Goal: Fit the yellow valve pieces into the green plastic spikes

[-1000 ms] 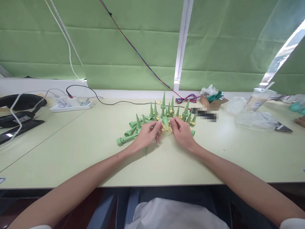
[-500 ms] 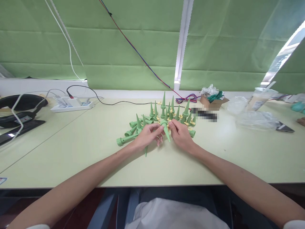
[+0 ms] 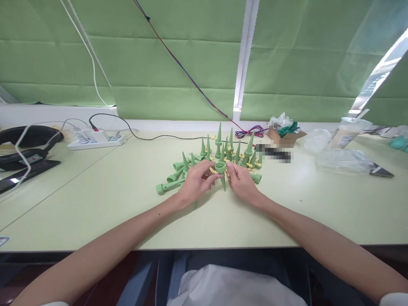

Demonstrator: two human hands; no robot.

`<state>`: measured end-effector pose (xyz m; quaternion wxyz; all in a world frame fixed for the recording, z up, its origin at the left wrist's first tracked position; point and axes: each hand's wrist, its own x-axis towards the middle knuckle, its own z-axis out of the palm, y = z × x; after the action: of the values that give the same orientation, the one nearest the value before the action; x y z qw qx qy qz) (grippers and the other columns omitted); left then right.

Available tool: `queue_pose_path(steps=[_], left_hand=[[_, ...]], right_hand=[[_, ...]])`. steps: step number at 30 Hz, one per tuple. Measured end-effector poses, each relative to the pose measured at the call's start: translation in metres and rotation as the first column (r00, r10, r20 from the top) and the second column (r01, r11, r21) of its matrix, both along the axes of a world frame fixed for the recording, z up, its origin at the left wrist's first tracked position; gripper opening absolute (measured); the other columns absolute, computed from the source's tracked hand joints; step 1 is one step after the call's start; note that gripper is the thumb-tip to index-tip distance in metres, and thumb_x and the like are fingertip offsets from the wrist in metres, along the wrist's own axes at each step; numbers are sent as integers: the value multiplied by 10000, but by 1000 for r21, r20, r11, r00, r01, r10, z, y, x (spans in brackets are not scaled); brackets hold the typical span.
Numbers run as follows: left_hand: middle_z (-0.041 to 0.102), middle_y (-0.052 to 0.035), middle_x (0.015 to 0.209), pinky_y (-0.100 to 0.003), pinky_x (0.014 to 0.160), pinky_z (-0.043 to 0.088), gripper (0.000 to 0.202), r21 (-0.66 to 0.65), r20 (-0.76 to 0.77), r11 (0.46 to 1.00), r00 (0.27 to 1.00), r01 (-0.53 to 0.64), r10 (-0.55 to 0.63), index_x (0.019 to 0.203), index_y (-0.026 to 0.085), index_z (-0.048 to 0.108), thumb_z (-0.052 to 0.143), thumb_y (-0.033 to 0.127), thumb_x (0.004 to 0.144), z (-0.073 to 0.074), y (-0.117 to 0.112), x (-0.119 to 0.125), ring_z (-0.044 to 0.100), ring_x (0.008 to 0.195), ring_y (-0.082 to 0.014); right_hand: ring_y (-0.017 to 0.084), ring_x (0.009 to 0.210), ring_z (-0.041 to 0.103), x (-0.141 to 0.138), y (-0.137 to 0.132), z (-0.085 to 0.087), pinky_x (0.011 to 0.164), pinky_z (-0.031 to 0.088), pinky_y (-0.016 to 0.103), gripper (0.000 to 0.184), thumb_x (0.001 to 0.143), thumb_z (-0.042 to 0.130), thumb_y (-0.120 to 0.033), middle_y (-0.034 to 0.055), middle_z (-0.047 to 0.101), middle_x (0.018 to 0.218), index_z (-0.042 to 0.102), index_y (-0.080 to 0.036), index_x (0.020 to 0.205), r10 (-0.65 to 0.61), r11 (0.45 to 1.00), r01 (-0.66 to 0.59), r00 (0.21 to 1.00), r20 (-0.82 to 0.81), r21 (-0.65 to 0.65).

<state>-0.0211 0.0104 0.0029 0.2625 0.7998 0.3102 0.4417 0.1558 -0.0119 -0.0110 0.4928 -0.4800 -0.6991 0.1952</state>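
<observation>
Just above the table, a green plastic watering spike (image 3: 220, 169) is held with its round, open cup facing up and its point down. My left hand (image 3: 198, 180) grips the cup's left side between thumb and fingers, and a small yellow valve (image 3: 213, 171) shows by those fingertips. On the opposite side, my right hand (image 3: 241, 180) is closed in a pinch against the spike; what lies inside its curled fingers is hidden. Behind both hands, several more green spikes (image 3: 218, 135) stand upright with yellow valves among them. Other green spikes (image 3: 172, 185) lie on their sides by my left hand.
A power strip (image 3: 95, 142) and a black headset (image 3: 27, 157) are at the table's left. Coiled cable (image 3: 251, 132), a small cardboard box (image 3: 287, 138), plastic wrapping (image 3: 342, 160) and a drink cup (image 3: 346, 134) stand to the right. The table's front edge (image 3: 216, 247) is near me.
The held spike has been turned so that its open cup faces upward. My left fingers have shifted onto its left side; my right hand has barely moved.
</observation>
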Motion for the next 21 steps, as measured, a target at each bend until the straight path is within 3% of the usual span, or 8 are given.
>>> queue_pose_path(steps=[3,6,9,11,14,21], left_hand=[[633,-27,822,-238,476,503,235,-5,-34,1000,999,-20,19,993,172,618,658,359,857,1,-2,0,600,517,-106],[665,-22,770,-253,510,517,276,-150,-40,989,999,-12,6,1039,174,619,649,385,864,5,-7,2,587,485,-109],[690,-36,811,-253,451,498,324,-311,49,949,998,43,-29,1056,173,604,667,410,843,8,-11,4,591,460,-117],[672,-19,734,-244,406,472,354,-385,114,918,992,98,-58,1043,170,588,696,420,816,9,-11,6,595,446,-129],[616,22,620,-235,364,438,396,-449,177,880,981,151,-77,1014,171,561,732,438,777,10,-11,8,590,425,-138],[563,64,553,-217,326,380,467,-526,216,834,975,165,-57,1010,161,537,786,431,721,14,-12,10,534,370,-110]], right_hand=[[139,514,406,-1,0,0,539,314,292,474,1022,292,-507,-29,407,524,358,-226,646,8,999,-9,999,-31,-31],[138,502,395,-1,1,0,524,312,291,479,1018,297,-523,-31,395,508,344,-229,643,15,999,-16,999,-49,-33],[135,495,378,-1,1,0,516,310,292,480,1016,296,-525,-31,391,506,332,-229,639,8,1000,-9,999,-41,-13],[135,496,374,-1,0,0,512,309,291,479,1015,295,-525,-30,391,510,327,-230,638,0,1000,0,999,-34,7],[135,501,372,-2,-2,2,517,307,292,466,1016,299,-505,-29,386,522,326,-230,640,-15,999,16,1000,-20,31],[132,512,348,-2,-4,5,542,291,297,402,1017,319,-408,-33,364,551,323,-230,657,-16,997,14,1000,26,79]])
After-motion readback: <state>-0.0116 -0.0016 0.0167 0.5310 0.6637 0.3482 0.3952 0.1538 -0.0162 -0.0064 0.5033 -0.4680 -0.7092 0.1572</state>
